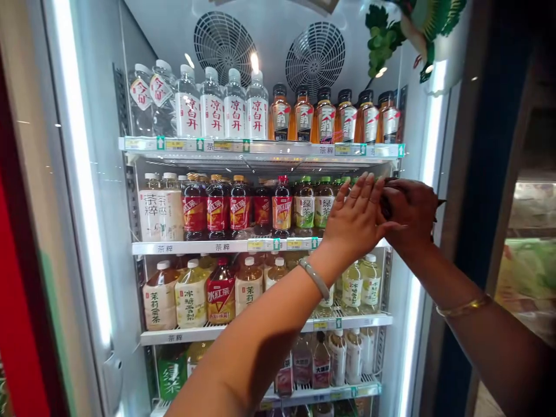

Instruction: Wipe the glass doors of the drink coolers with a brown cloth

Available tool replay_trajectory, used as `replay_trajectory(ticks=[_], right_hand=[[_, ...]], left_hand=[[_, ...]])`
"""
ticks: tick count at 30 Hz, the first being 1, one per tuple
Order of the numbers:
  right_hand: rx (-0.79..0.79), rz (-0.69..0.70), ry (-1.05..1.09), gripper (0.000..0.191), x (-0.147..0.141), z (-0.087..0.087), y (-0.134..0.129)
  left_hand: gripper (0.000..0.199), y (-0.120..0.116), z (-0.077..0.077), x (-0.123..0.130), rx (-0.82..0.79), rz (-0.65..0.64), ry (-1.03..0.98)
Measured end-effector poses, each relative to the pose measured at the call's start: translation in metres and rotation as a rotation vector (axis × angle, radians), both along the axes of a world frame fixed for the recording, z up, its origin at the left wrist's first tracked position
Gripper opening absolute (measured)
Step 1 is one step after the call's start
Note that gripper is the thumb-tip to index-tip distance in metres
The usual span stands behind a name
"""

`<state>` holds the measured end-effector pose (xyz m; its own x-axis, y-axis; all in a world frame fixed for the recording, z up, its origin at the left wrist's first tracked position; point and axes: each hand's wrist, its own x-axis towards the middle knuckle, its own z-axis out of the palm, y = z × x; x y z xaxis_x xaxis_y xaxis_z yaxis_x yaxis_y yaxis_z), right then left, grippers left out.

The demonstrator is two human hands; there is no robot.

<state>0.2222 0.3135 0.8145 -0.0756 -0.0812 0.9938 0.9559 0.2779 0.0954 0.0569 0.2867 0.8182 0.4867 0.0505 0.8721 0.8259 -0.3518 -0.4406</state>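
My left hand (358, 211), with a pale bangle at the wrist, is raised in front of the drinks fridge with its fingers stretched out. Behind its fingertips are green-labelled tea bottles (306, 208) on the second shelf. Right beside it, my right hand (410, 208) is curled, a thin bracelet on its wrist. Something dark shows at its fingers, with pointed bits past the knuckles; I cannot make out what it is. The two hands overlap or nearly touch near the left thumb. Whether the left palm presses on the glass cannot be told.
Clear water bottles (212, 107) and amber drinks (325, 116) line the top shelf (286, 149). Red-labelled tea bottles (217, 208) stand below, with more bottles on lower shelves. Green leaf decoration (382, 40) shows at upper right. A lit strip (78, 162) runs down the left side.
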Motion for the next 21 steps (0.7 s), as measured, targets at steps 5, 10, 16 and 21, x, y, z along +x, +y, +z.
replay_trajectory(ticks=[5,10,16,21], right_hand=[[0.104,-0.013,0.134,0.029,-0.007,-0.024,-0.008],[0.078,0.011,-0.01,0.025,-0.033,-0.022,-0.012],[0.152,-0.049,0.034,0.03,-0.022,0.004,-0.003],[0.145,-0.074,0.113,0.035,-0.063,-0.033,-0.011]], left_hand=[[0.082,-0.004,-0.011,-0.005,-0.016,-0.008,-0.038],[0.087,-0.012,-0.014,-0.015,-0.062,0.018,-0.112],[0.083,-0.014,0.002,-0.05,-0.04,0.05,-0.255],[0.084,-0.008,-0.006,-0.073,0.026,0.074,-0.244]])
